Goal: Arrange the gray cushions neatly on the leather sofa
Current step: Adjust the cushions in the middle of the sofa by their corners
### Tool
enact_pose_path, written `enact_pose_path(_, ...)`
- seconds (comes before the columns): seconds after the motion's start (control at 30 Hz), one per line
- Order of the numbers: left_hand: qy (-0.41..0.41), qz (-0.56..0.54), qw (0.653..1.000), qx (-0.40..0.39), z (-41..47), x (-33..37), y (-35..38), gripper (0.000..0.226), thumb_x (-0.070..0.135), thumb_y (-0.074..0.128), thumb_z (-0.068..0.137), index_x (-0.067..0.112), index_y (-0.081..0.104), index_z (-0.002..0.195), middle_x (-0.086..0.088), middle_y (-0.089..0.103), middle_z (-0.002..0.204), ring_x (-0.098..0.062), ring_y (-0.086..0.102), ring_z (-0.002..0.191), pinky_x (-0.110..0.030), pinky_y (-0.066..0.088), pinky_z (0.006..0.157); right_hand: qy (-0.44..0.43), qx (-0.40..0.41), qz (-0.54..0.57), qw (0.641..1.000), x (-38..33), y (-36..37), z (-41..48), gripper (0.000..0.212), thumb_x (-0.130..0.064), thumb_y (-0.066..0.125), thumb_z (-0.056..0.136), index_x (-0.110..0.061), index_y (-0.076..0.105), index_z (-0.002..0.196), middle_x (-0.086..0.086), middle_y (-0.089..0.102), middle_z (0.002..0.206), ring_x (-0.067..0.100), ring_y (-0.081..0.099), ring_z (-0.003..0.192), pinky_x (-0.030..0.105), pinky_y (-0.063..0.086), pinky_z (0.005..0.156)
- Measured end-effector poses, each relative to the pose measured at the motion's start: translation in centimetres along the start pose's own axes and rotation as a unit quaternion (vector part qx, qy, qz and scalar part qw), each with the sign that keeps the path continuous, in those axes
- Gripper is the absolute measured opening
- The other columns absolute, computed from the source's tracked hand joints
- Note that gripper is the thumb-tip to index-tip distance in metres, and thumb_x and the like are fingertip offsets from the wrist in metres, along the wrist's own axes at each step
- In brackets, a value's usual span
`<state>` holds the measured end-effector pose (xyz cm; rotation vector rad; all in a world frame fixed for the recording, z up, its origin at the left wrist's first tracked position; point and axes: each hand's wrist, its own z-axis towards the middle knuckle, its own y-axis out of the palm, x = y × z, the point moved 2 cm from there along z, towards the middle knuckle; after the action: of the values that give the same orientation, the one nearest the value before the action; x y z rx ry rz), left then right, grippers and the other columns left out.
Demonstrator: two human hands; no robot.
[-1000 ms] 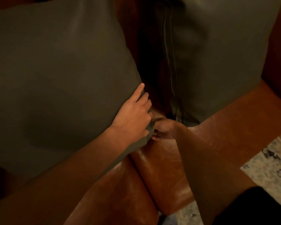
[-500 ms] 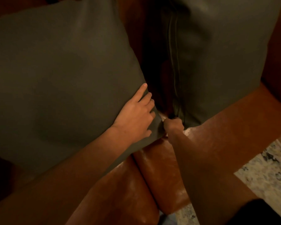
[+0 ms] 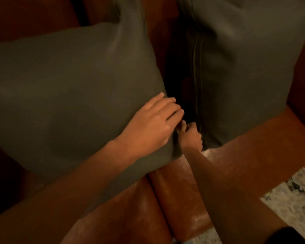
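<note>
Two gray cushions stand on a brown leather sofa (image 3: 187,194). The left cushion (image 3: 63,88) fills the left half of the view and leans on the seat. The right cushion (image 3: 239,73) stands upright, its seam facing the dark gap between them. My left hand (image 3: 153,124) lies flat on the left cushion's lower right corner, fingers straight and reaching over its edge. My right hand (image 3: 190,136) is curled in the gap and pinches the left cushion's edge near that corner; its fingertips are partly hidden in shadow.
The sofa's seat front edge runs across the lower right, with a seam between two seat pads. A pale patterned rug (image 3: 292,199) lies on the floor beyond it. The sofa back and armrest are dark behind the cushions.
My left hand slid right so its fingers now reach over the cushion's edge. My right hand moved up into the gap beside it. The view shifted down slightly.
</note>
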<state>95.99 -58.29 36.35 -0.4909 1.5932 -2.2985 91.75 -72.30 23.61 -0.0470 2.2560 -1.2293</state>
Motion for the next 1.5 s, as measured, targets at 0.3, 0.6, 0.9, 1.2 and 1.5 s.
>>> enact_pose_path(0.3, -0.238, 0.122, 0.962, 0.047, -4.6, -7.1, -7.0, 0.052, 0.025, 0.035, 0.094, -0.003, 0.040, 0.136, -0.023, 0.041, 0.142, -0.034, 0.038, 0.133, -0.044, 0.016, 0.111, -0.549, 0.102, 0.242, 0.793, -19.2, -6.1, -12.9, 0.034, -0.012, 0.051, 0.090, 0.003, 0.060, 0.120, 0.018, 0.059, 0.126, 0.031, 0.050, 0.125, 0.045, 0.035, 0.107)
enact_pose_path(0.6, -0.425, 0.130, 0.896, 0.009, -7.6, -12.2, -8.4, 0.059, 0.038, 0.016, 0.091, 0.017, 0.036, 0.143, -0.010, 0.036, 0.149, -0.025, 0.027, 0.140, -0.053, 0.008, 0.112, -0.682, 0.035, -0.224, 0.695, -23.3, -2.1, -13.1, 0.052, -0.046, 0.019, 0.100, -0.025, 0.029, 0.147, -0.006, 0.029, 0.154, 0.010, 0.015, 0.144, 0.030, -0.001, 0.117)
enact_pose_path(0.9, -0.558, 0.093, 0.825, -0.015, -8.7, -13.5, -7.4, 0.072, 0.074, 0.016, 0.084, 0.037, 0.024, 0.145, 0.000, 0.018, 0.156, -0.021, 0.008, 0.144, -0.051, -0.008, 0.112, -0.620, 0.002, -0.242, 0.747, -22.5, -4.0, -5.2, 0.059, -0.063, 0.013, 0.092, -0.040, 0.024, 0.146, -0.008, 0.016, 0.158, 0.007, 0.003, 0.145, 0.055, -0.014, 0.111)
enact_pose_path(1.2, -0.438, 0.152, 0.880, 0.105, -10.0, -7.2, -7.6, 0.068, 0.051, 0.031, 0.094, 0.004, 0.029, 0.143, -0.018, 0.023, 0.151, -0.030, 0.017, 0.141, -0.060, 0.008, 0.109, -0.698, 0.071, -0.136, 0.699, -19.6, -5.0, -9.8, 0.058, -0.047, 0.031, 0.096, -0.017, 0.032, 0.146, 0.009, 0.026, 0.154, 0.027, 0.018, 0.144, 0.059, 0.004, 0.113)
enact_pose_path(1.5, -0.407, 0.133, 0.904, -0.005, -12.5, -5.1, -4.2, 0.118, 0.089, 0.034, 0.065, 0.005, 0.018, 0.146, -0.010, 0.014, 0.153, -0.023, 0.011, 0.143, -0.050, 0.009, 0.114, -0.763, 0.061, -0.185, 0.617, -16.5, -3.1, -9.6, 0.062, -0.058, 0.039, 0.092, -0.025, 0.037, 0.144, 0.008, 0.032, 0.152, 0.028, 0.024, 0.142, 0.055, 0.014, 0.114)
